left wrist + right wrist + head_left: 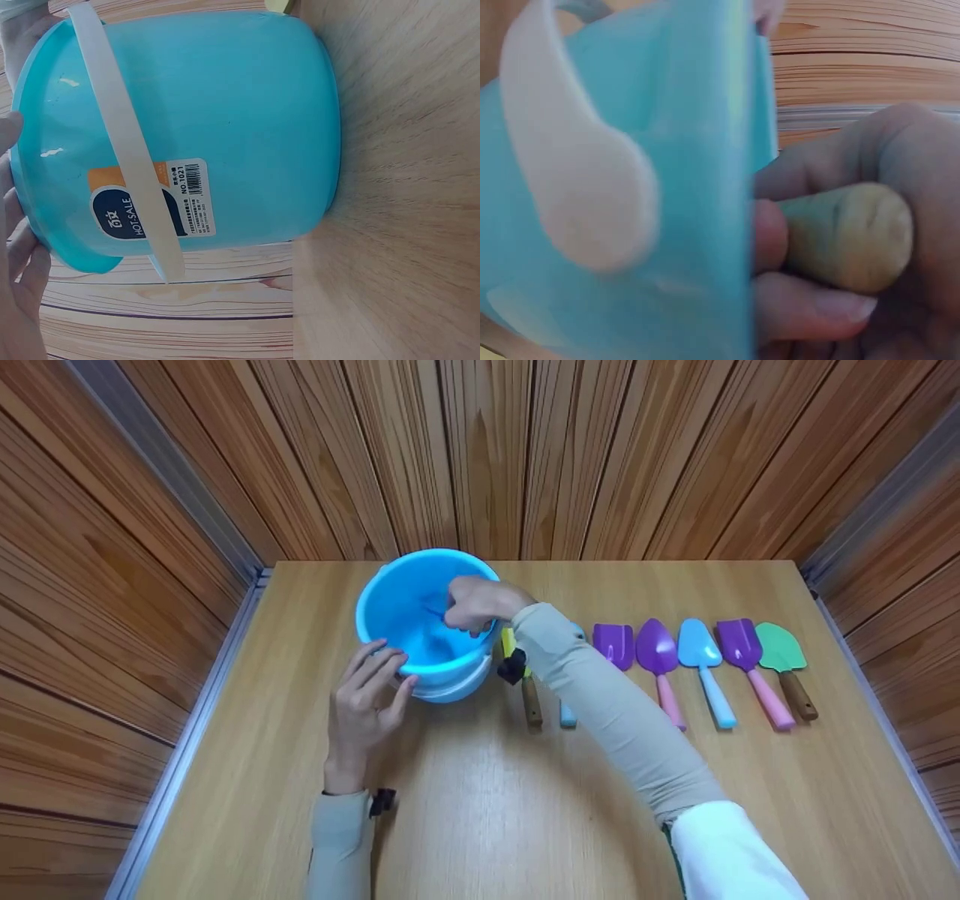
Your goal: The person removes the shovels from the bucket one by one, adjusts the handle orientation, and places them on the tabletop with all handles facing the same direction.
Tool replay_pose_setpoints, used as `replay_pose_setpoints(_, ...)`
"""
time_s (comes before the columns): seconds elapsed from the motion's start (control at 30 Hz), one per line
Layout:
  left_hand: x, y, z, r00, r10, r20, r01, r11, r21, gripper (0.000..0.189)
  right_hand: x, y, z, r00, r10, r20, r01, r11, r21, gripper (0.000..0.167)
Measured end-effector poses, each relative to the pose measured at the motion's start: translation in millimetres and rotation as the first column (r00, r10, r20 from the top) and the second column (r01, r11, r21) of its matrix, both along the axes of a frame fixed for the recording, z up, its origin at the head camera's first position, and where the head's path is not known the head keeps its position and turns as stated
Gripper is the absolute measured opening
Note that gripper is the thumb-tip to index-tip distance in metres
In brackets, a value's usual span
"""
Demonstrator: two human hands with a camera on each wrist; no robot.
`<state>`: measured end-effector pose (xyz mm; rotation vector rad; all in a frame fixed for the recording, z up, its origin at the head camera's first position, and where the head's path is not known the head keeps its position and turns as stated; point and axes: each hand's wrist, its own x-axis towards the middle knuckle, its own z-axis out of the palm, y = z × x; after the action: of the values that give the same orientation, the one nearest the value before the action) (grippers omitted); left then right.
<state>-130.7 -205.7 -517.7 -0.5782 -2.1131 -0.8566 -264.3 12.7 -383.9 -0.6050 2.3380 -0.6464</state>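
Note:
A light blue bucket [450, 690] stands upright near the back of the table, its white handle [127, 142] hanging down along the side. At the near left of its rim [26, 202], my left hand [367, 701] rests its fairly straight fingertips, thumb below them. Over the far right side of the rim reaches my right hand [480, 604]. It grips a tan, round-ended handle [855, 236]; a dark blue part [435, 611] of that tool shows inside the bucket, too little to tell its kind.
To the right lie several toy shovels in a row: purple ones [656, 645] with pink handles, a blue one [697, 641] and a green one [781, 645]. Partly under my right forearm are a yellow-headed tool with a brown handle [531, 701] and a blue handle [568, 714]. Wooden walls [487, 457] surround the table.

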Motion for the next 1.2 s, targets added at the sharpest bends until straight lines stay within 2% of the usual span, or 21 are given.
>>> replay_pose_setpoints(0.1,0.7,-1.8,0.0,1.000,0.004,0.003,-0.004,1.000,0.006,0.041,0.9,6.3,7.2,1.000,0.002,0.001,-0.002,1.000,-0.019,0.023)
replay_pose_setpoints(0.3,1.5,-4.3,-0.2,1.000,0.010,0.000,-0.010,1.000,0.011,0.039,5.9,21.4,17.4,1.000,0.023,-0.011,-0.023,0.998,-0.064,0.040)
replay_pose_setpoints(0.53,1.3,-4.3,-0.2,1.000,0.007,-0.005,-0.007,1.000,0.011,0.038,13.2,40.7,19.9,0.992,-0.071,0.103,0.091,0.976,-0.199,0.045)
replay_pose_setpoints(0.63,0.3,-4.3,0.3,1.000,-0.001,-0.016,0.001,1.000,0.012,0.039,14.6,52.1,19.7,0.985,-0.066,0.160,0.111,0.949,-0.294,0.042)
replay_pose_setpoints(0.7,-0.5,-4.7,0.7,1.000,-0.005,-0.024,0.005,1.000,0.012,0.040,14.3,61.0,18.8,0.973,-0.048,0.226,0.132,0.918,-0.375,0.040)
replay_pose_setpoints(0.8,-0.8,-5.9,0.6,1.000,-0.009,-0.027,0.009,1.000,0.016,0.040,12.5,73.9,16.5,0.942,-0.020,0.335,0.188,0.859,-0.476,0.039)
replay_pose_setpoints(0.93,0.0,-6.2,-0.3,1.000,-0.007,-0.017,0.007,1.000,0.026,0.039,12.5,92.7,13.2,0.898,-0.001,0.440,0.265,0.799,-0.540,0.045)
replay_pose_setpoints(1.07,0.8,-6.1,-1.2,1.000,-0.006,-0.008,0.006,0.999,0.035,0.040,15.4,114.0,9.1,0.881,0.010,0.473,0.299,0.762,-0.574,0.047)
replay_pose_setpoints(1.2,0.1,-8.2,-0.9,1.000,-0.015,-0.012,0.016,0.999,0.029,0.041,20.0,137.2,6.9,0.889,-0.036,0.456,0.326,0.749,-0.577,0.046)
